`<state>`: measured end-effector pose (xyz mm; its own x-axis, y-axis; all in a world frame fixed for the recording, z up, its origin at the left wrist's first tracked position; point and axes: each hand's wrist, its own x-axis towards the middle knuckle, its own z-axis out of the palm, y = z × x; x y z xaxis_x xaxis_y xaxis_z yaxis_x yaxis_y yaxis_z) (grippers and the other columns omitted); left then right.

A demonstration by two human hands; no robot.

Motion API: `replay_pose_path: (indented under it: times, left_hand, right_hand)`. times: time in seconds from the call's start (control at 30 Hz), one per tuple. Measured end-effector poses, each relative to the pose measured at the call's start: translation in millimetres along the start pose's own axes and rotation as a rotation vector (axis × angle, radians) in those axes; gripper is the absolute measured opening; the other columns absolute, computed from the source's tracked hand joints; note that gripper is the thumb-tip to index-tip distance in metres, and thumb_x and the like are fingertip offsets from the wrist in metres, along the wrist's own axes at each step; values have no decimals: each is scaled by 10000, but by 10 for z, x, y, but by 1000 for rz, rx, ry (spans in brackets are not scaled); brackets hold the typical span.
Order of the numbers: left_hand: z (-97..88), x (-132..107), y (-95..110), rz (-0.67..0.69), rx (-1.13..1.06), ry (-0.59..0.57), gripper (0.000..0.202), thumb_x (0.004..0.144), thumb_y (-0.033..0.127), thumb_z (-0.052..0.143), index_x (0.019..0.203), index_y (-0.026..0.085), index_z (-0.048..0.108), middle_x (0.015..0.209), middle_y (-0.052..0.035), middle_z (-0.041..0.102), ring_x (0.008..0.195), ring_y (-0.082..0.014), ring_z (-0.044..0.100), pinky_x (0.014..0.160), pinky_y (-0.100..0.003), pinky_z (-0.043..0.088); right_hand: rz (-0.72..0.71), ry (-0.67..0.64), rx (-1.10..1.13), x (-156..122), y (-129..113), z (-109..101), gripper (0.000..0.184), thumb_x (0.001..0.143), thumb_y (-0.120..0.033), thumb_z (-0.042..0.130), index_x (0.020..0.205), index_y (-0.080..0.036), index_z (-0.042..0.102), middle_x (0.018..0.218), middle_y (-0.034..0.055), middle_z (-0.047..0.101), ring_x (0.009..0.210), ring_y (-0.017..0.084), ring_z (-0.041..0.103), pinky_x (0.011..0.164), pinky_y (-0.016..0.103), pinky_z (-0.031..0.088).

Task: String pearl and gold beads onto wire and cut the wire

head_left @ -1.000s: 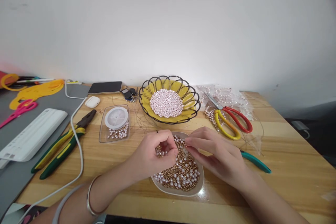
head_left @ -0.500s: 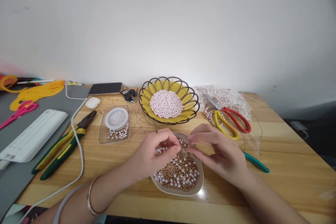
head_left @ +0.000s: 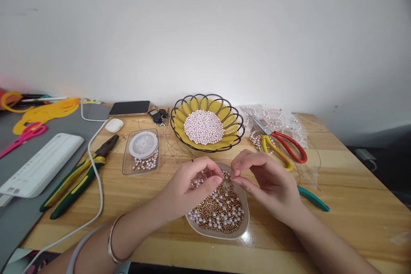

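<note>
A shallow pale bowl [head_left: 242,232] holds small gold beads and larger pearly beads. Over its left part, my left hand [head_left: 192,186] is closed, thumb tip pressed to the index finger; whatever it pinches is too small to make out. Pearly beads show through the gap inside its fingers, whether held or lying in the bowl I cannot tell. My right hand [head_left: 272,186] hovers above the bowl's right rim, thumb and index finger in a pinch, with anything between them too fine to name. The two sets of fingertips are a small gap apart.
Behind the bowl stands a yellow basket [head_left: 229,135] of pearly beads. Left are a clear box [head_left: 128,169] with a spool, pliers [head_left: 77,180], a white cable [head_left: 100,188] and a phone [head_left: 129,108]. Right lie scissors [head_left: 290,145], a teal handle [head_left: 313,199] and bagged bead strands [head_left: 279,117].
My right hand's fingertips have drawn together into a pinch and shifted slightly away from the left hand's. My left hand stays almost in place, still pinched.
</note>
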<state>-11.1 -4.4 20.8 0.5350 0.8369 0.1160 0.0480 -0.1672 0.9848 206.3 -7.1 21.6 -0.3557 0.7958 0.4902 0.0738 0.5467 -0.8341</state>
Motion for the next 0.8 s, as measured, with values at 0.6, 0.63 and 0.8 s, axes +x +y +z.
replay_pose_path:
  times: [0.6, 0.63, 0.8]
  left_hand:
    - [-2, 33, -23, 27, 36, 89, 149, 972, 252, 575, 854, 178, 627, 804, -15, 620, 753, -150, 576, 685, -258, 451]
    - [-2, 33, -26, 24, 35, 88, 144, 972, 251, 577, 858, 177, 627, 808, -15, 622, 757, -149, 577, 687, -257, 450]
    - [3, 41, -17, 8, 36, 103, 140, 964, 257, 587, 856, 178, 625, 811, -12, 629, 755, -145, 581, 682, -253, 445]
  right_hand:
    - [356, -376, -614, 39, 166, -380, 171, 906, -275, 686, 746, -213, 682, 626, 1, 643, 499, 147, 541, 469, 255, 383]
    - [366, -383, -612, 14, 181, -373, 182, 904, -266, 686, 731, -212, 670, 608, -6, 634, 497, 147, 540, 471, 254, 377]
    - [367, -385, -614, -2, 183, -334, 338, 959, -271, 592, 632, -208, 535, 546, -35, 517, 475, 126, 456, 457, 246, 319]
